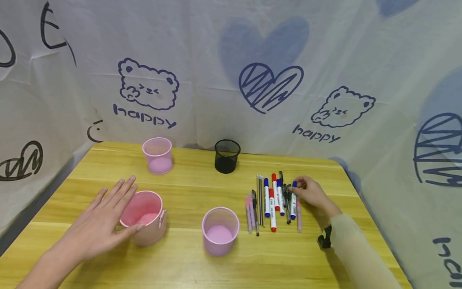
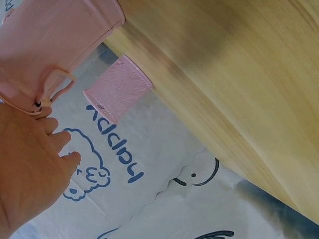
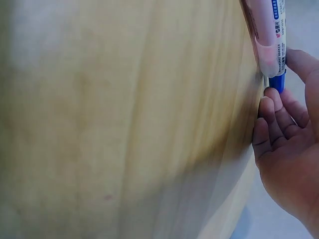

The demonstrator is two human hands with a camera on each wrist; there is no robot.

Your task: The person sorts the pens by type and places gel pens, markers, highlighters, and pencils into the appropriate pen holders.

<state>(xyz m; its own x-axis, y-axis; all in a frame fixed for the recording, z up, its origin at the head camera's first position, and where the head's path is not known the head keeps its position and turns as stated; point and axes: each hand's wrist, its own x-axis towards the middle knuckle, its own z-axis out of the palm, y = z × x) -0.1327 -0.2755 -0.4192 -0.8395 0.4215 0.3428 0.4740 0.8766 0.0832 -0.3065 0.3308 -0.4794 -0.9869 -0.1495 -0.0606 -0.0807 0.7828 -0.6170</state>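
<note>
On the left, my left hand (image 1: 95, 222) lies with straight fingers at the rim of a pink bucket (image 1: 149, 235), its thumb across the front. The left wrist view shows the bucket's side and small handle (image 2: 61, 82) close to the fingers. My right hand (image 1: 312, 196) pinches the blue-capped end of a white marker (image 1: 294, 206) at the right side of a row of pens. In the right wrist view, thumb and fingertips meet around the blue cap (image 3: 277, 83), beside a pink-and-lilac highlighter (image 3: 266, 45).
Several red markers (image 1: 272, 212), blue markers, black pens and pencils (image 1: 260, 196) lie side by side on the wooden table (image 1: 187, 273). A pink mesh cup (image 1: 218, 249) stands front centre, another pink cup (image 1: 159, 160) and a black mesh cup (image 1: 226, 162) at the back. A printed cloth (image 1: 202, 60) hangs behind.
</note>
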